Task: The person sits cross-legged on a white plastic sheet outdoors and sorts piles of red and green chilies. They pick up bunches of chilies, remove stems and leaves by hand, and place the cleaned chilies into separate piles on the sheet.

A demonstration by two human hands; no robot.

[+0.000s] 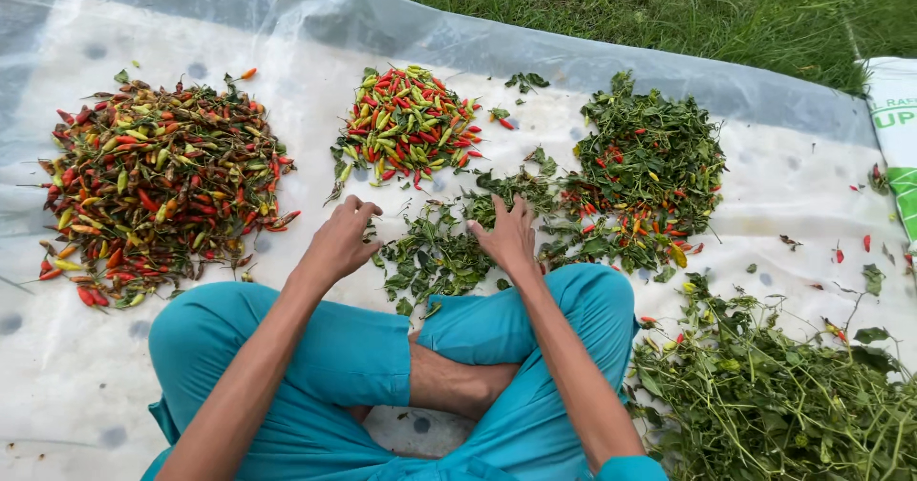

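Note:
I sit cross-legged in teal trousers on a clear plastic sheet (287, 22). My left hand (342, 237) is curled, fingers bent together at the left edge of a small heap of green leaves and stems (430, 252); whether it holds anything is hidden. My right hand (506, 235) rests palm down with fingers spread on the same heap. Straight ahead lies a tidy pile of red, green and yellow chilies (409, 123). A larger pile of chilies with dark stems (158, 190) lies to the left. To the right is a mound of leaves mixed with chilies (645, 180).
A bundle of uprooted chili plants (774, 395) lies by my right knee. A white and green sack (896, 137) sits at the right edge. Loose chilies (866, 242) are scattered on the sheet. Grass (669, 3) borders the far side.

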